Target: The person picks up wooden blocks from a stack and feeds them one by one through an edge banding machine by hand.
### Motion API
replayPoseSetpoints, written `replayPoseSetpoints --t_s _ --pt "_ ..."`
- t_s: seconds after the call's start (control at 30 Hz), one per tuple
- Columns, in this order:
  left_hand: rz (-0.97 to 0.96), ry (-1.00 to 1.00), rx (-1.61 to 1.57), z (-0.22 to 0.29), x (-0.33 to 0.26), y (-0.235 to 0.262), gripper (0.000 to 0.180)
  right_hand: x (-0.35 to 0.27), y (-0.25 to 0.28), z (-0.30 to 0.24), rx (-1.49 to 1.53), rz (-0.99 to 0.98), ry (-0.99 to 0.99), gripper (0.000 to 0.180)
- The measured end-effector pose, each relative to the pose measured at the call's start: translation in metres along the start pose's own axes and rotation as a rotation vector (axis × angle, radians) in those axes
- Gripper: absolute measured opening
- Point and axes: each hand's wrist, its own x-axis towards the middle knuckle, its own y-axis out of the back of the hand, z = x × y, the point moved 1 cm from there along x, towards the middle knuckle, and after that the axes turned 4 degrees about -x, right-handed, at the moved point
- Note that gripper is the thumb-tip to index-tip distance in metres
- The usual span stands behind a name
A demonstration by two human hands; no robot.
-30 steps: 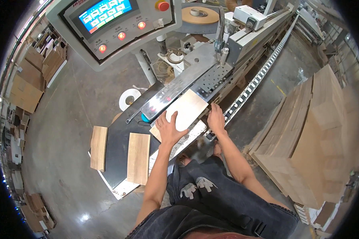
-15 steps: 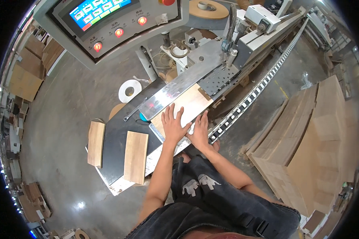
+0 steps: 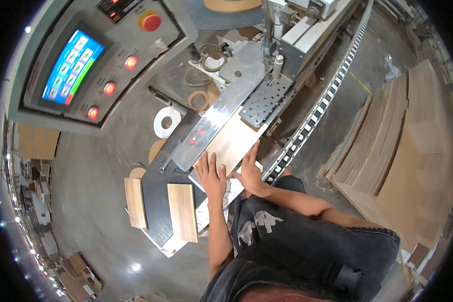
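A pale wood-grain board [image 3: 230, 140] lies on the machine's infeed bed along a shiny metal guide [image 3: 214, 113]. Its far end meets a dark perforated plate [image 3: 265, 103]. My left hand [image 3: 211, 177] rests on the board's near end, palm down, fingers extended. On the board's right edge is my right hand [image 3: 250, 172], its fingers stretched along the side and its thumb pointing toward my left hand. Neither hand is closed around anything. To the left, two more wood-grain boards, one nearer [image 3: 182, 212] and one farther left [image 3: 135, 204], lie on the black table surface [image 3: 158, 201].
A control panel [image 3: 110, 65] with a lit screen and red buttons hangs at upper left. A roller track [image 3: 317, 113] runs along the machine's right side. Stacked brown panels [image 3: 382, 136] stand at right. A white tape roll [image 3: 167, 122] sits beyond the guide.
The view has turned, bringing the control panel lower and farther left in the picture. My left hand has drawn back slightly along the board toward its near end; my right hand stays at its edge.
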Motion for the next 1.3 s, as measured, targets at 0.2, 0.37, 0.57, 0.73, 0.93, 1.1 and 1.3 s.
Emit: replayPoseSetpoints --t_s 0.2,0.37,0.57,0.73,0.93,1.1,1.3 --pt "0.063 0.043 -0.007 0.005 -0.002 -0.008 0.048 0.016 0.014 0.025 -0.014 0.113 0.116 0.116" --pt "0.098 0.083 0.0 0.013 -0.004 -0.008 0.051 0.032 0.039 0.038 0.021 0.038 0.092 0.115" --pt "0.191 0.172 0.03 0.014 -0.006 -0.018 0.059 0.064 0.07 0.068 0.088 0.019 0.056 0.126" --pt "0.246 0.192 0.051 0.018 -0.003 -0.023 0.057 0.088 0.087 0.095 0.109 0.107 0.095 0.13" --pt "0.315 0.203 0.056 0.018 -0.006 -0.026 0.057 0.109 0.117 0.111 0.115 0.168 0.096 0.117" --pt "0.387 0.211 0.052 0.017 -0.007 -0.023 0.056 0.134 0.138 0.13 0.061 0.143 0.017 0.13" --pt "0.425 0.208 0.077 0.015 -0.006 -0.025 0.054 0.162 0.166 0.166 -0.106 0.263 -0.015 0.124"
